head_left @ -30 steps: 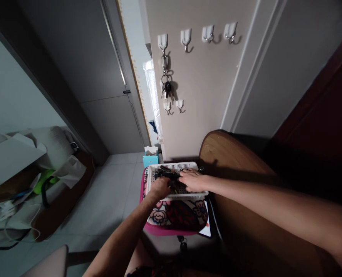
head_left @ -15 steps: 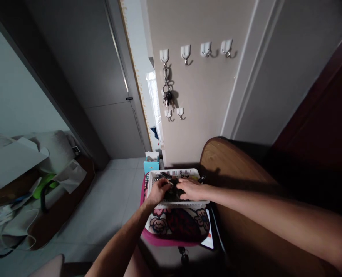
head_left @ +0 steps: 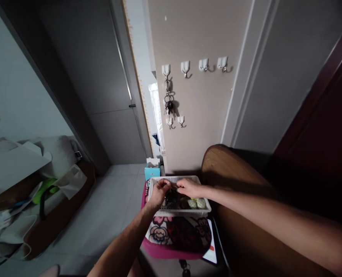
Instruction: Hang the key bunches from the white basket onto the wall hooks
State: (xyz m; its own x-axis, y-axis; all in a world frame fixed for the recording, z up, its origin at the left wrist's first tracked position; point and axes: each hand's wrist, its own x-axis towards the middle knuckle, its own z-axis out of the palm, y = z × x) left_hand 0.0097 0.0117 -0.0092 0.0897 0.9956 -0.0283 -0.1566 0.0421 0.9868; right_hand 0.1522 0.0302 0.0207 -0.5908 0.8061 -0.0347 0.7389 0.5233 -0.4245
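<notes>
A white slotted plastic basket [head_left: 185,211] sits on a pink flowered cushion [head_left: 176,234] below me. Dark small items and some pale green ones [head_left: 196,203] lie in it. My left hand [head_left: 160,191] is over the basket's left part with its fingers curled in a pinch on something dark I cannot make out. My right hand [head_left: 188,186] reaches in from the right, fingers bent and closed toward the left hand's fingertips above the dark items. Both hands nearly touch at the basket's far side.
A beige wall panel carries a row of white hooks [head_left: 203,64]; a bunch of keys [head_left: 168,105] hangs from the leftmost. A curved wooden armrest [head_left: 225,169] is at right, a teal tissue box [head_left: 151,171] behind the basket, clutter and a chair [head_left: 44,188] at left.
The camera has tilted so the wall hooks sit lower in view. Both hands have moved toward the basket's far edge and closed together, uncovering the pale green items.
</notes>
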